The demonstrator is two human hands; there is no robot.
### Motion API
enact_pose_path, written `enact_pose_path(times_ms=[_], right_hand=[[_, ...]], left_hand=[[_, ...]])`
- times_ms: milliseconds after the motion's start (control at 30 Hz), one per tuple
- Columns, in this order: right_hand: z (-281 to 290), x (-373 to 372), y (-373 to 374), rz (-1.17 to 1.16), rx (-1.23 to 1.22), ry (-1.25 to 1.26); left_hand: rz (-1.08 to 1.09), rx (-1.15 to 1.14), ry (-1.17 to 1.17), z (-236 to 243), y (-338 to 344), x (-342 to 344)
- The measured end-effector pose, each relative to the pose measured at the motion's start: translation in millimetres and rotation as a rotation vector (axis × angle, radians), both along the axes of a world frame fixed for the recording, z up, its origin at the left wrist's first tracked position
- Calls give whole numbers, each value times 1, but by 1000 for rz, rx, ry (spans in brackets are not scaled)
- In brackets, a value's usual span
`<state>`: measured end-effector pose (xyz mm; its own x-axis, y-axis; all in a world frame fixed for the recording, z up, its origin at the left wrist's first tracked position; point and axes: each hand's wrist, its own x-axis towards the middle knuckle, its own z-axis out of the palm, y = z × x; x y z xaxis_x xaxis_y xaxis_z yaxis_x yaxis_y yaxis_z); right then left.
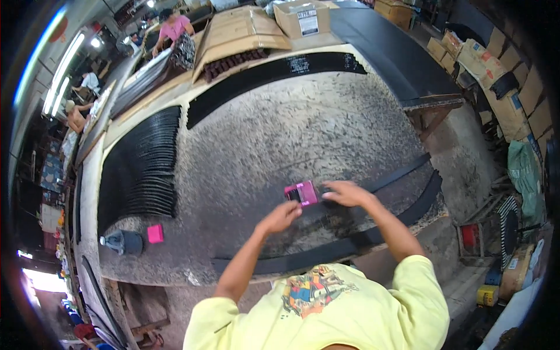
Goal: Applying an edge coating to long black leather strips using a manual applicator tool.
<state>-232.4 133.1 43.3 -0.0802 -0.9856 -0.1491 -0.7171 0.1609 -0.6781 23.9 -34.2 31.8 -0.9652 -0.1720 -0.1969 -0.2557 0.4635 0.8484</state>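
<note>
A small magenta rectangular object (308, 193) with a dark panel lies on the worn worktable (245, 151) in front of me; I cannot make out its kind. My left hand (281, 217) has its fingers closed at the object's near left corner. Just right of it, my right hand (346, 193) is open, fingers stretched toward it and apart from it. A narrow black strip (402, 174) runs away to the right from behind my right hand. Along the table's near edge curves a longer, wider black strip (326, 249).
Layered black strips (140, 166) cover the table's left side. Below them are a dark container (125, 241) and a bright pink block (155, 233). A black curved sheet (262, 73) and cardboard boxes (302, 18) lie at the back. Another person (174, 28) works at far left.
</note>
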Motion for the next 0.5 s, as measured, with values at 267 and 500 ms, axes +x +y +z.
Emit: enact_pose_path(times_ms=[267,500], right_hand=[[-29,38,-35,43,-241,459],[-67,32,-22,3,-406,683]], left_hand=[[39,-198,-166,-6,-56,-72],[28,-479,14,-25,-27,-70]])
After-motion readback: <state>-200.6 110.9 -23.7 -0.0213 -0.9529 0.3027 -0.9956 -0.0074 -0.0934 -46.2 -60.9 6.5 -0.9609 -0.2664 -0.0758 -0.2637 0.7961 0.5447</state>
